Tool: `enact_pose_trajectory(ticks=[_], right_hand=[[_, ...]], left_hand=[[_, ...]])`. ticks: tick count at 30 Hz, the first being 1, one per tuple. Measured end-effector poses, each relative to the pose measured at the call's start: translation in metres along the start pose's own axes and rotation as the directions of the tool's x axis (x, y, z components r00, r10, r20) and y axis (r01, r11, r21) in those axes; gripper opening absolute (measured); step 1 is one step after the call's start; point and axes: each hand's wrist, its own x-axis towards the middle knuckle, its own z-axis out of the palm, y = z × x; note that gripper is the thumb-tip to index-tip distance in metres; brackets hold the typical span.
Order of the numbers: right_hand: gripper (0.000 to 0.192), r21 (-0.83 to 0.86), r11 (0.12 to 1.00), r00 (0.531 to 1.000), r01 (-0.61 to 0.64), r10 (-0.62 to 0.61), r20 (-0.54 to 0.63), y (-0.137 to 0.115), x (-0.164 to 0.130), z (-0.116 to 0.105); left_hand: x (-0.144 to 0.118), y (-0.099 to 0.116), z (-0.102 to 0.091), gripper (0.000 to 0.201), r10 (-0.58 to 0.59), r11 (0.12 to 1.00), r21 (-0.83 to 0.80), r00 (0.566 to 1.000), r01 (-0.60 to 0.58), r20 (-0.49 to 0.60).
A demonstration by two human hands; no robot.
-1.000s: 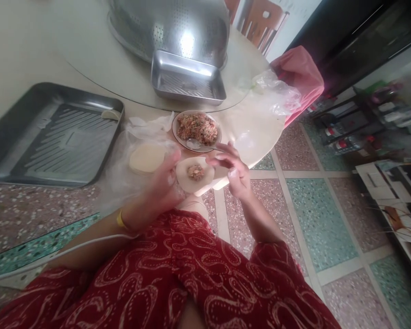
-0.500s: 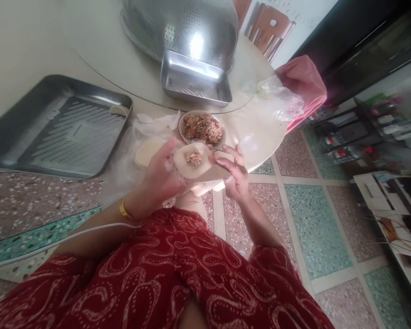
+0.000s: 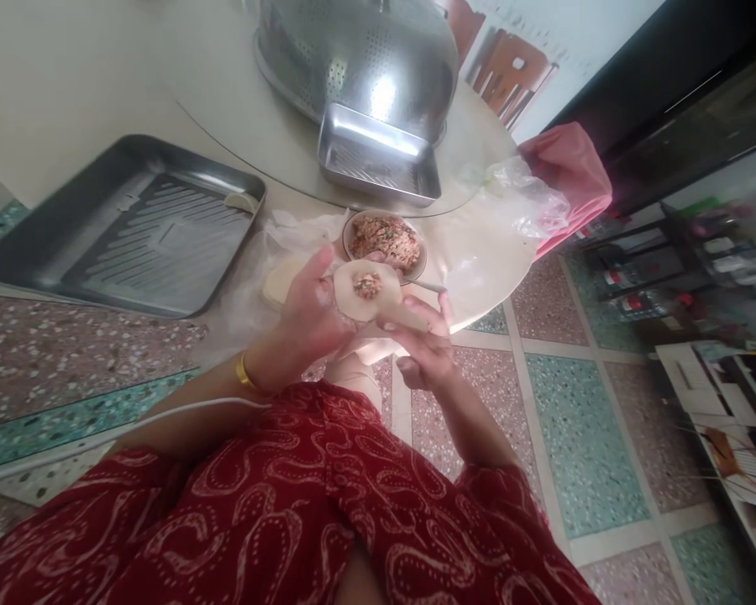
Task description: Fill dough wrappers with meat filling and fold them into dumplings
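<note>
A round dumpling wrapper (image 3: 348, 294) rests on my left hand (image 3: 312, 319), which is closed around its left side with the thumb up. A small mound of meat filling (image 3: 366, 286) sits at the wrapper's middle. My right hand (image 3: 429, 346) is by the wrapper's right edge, fingers apart and stretched, one fingertip at the lower rim. Just beyond is a bowl (image 3: 347, 240) heaped with minced filling (image 3: 387, 239). Left of it, partly behind my left hand, lies a stack of wrappers (image 3: 278, 281) on clear plastic. A folded dumpling (image 3: 240, 202) lies in the large metal tray (image 3: 182, 248).
A smaller metal tray (image 3: 384, 178) stands behind the bowl, against a big perforated metal vessel (image 3: 353, 59). Crumpled clear plastic (image 3: 526, 202) and a pink cover (image 3: 573, 172) are at the table's right. A white cable (image 3: 182, 412) crosses my left forearm.
The view has shifted, so the table things appear farther right. My right fingers have moved from the wrapper's right side to its lower right edge. The wrapper stays in my left hand.
</note>
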Motion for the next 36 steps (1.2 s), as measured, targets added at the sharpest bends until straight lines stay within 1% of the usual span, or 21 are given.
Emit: enact_pose_trajectory(ticks=[2, 6, 8, 12, 14, 15, 18, 21, 23, 25, 27, 28, 29, 30, 32, 34, 36], right_hand=[[0.037, -0.016, 1.000, 1.000, 0.018, -0.018, -0.002, -0.001, -0.001, -0.001], [0.044, 0.016, 1.000, 0.995, -0.012, 0.010, 0.095, -0.003, -0.002, 0.004], [0.046, 0.030, 0.999, 0.992, -0.011, 0.007, 0.124, -0.004, -0.001, 0.007], [0.051, 0.036, 0.998, 0.976, -0.044, 0.035, 0.214, -0.007, 0.005, 0.013], [0.052, 0.046, 0.999, 0.975, -0.021, 0.010, 0.223, -0.009, 0.011, 0.013], [0.050, 0.053, 0.999, 0.981, 0.008, -0.019, 0.195, -0.010, 0.014, 0.013], [0.044, 0.059, 0.995, 0.996, 0.077, -0.080, 0.044, -0.013, 0.021, 0.006], [0.041, 0.068, 0.995, 0.995, 0.073, -0.068, -0.072, -0.018, 0.024, -0.005], [0.039, 0.075, 0.995, 0.992, 0.059, -0.050, -0.116, -0.020, 0.024, -0.012], [0.038, 0.032, 0.998, 0.987, 0.057, -0.052, -0.153, -0.018, 0.023, -0.021], [0.036, -0.096, 0.995, 0.981, 0.025, -0.043, -0.191, -0.009, 0.024, -0.031], [0.037, -0.180, 0.983, 0.976, -0.025, -0.015, -0.216, 0.000, 0.024, -0.038], [0.038, -0.265, 0.957, 0.971, -0.117, 0.054, -0.233, 0.011, 0.024, -0.045], [0.041, -0.337, 0.914, 0.957, -0.226, 0.143, -0.254, 0.024, 0.024, -0.054], [0.044, -0.400, 0.824, 0.914, -0.401, 0.332, -0.232, 0.054, 0.021, -0.070], [0.050, -0.446, 0.744, 0.864, -0.497, 0.469, -0.181, 0.082, 0.017, -0.083], [0.055, -0.477, 0.693, 0.821, -0.540, 0.559, -0.116, 0.105, 0.012, -0.089]], left_hand=[[0.000, 0.000, 0.002, 0.067, 0.010, 1.000, 0.005, 0.999, -0.010, -0.031], [0.000, -0.001, 0.006, 0.067, -0.016, 0.999, 0.037, 1.000, 0.016, 0.018], [-0.001, -0.003, 0.009, 0.068, -0.023, 0.999, 0.047, 1.000, 0.022, 0.021], [-0.001, -0.008, 0.016, 0.068, -0.047, 0.999, 0.018, 0.999, 0.047, 0.007], [-0.001, -0.010, 0.016, 0.067, -0.069, 0.998, -0.007, 0.998, 0.069, 0.000], [0.000, -0.011, 0.015, 0.067, -0.082, 0.996, -0.022, 0.997, 0.082, -0.004], [0.003, -0.012, 0.009, 0.062, -0.108, 0.993, -0.059, 0.994, 0.107, -0.009], [0.006, -0.011, 0.005, 0.062, -0.058, 0.996, -0.064, 0.998, 0.056, -0.032], [0.008, -0.010, 0.006, 0.064, -0.024, 0.998, -0.057, 0.999, 0.022, -0.048], [0.009, -0.009, 0.008, 0.066, -0.012, 0.999, -0.040, 0.999, 0.009, -0.052], [0.011, -0.009, 0.009, 0.067, -0.006, 1.000, -0.004, 0.999, 0.006, -0.047], [0.012, -0.009, 0.008, 0.068, -0.009, 1.000, 0.020, 0.999, 0.010, -0.043], [0.013, -0.010, 0.007, 0.067, -0.018, 0.999, 0.046, 0.999, 0.020, -0.038], [0.015, -0.011, 0.005, 0.066, -0.037, 0.997, 0.069, 0.999, 0.039, -0.036], [0.018, -0.014, 0.000, 0.059, -0.094, 0.991, 0.092, 0.994, 0.099, -0.051], [0.021, -0.018, -0.005, 0.058, -0.144, 0.984, 0.093, 0.985, 0.152, -0.091], [0.025, -0.022, -0.007, 0.059, -0.174, 0.980, 0.082, 0.978, 0.184, -0.115]])
